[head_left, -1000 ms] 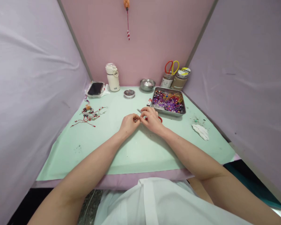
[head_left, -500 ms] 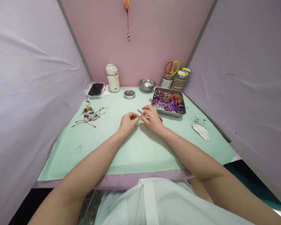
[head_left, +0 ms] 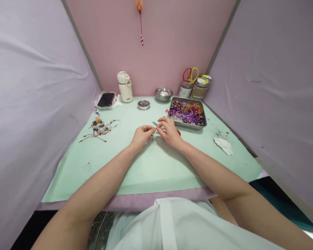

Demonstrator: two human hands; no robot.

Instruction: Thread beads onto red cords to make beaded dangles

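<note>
Here, beaded strand, just below left grip

Honestly can't read a single word here. The jar lid behind the tray, toward its right, has a yellow, black and white label with big dark lettering, but it's too blurry to make out. The cup behind the tray has a pale label with grey marks, nothing legible. The little red and white packet just left of the tray is too small to read, same for the tiny dark mark low on the bottle, way further left.
</note>
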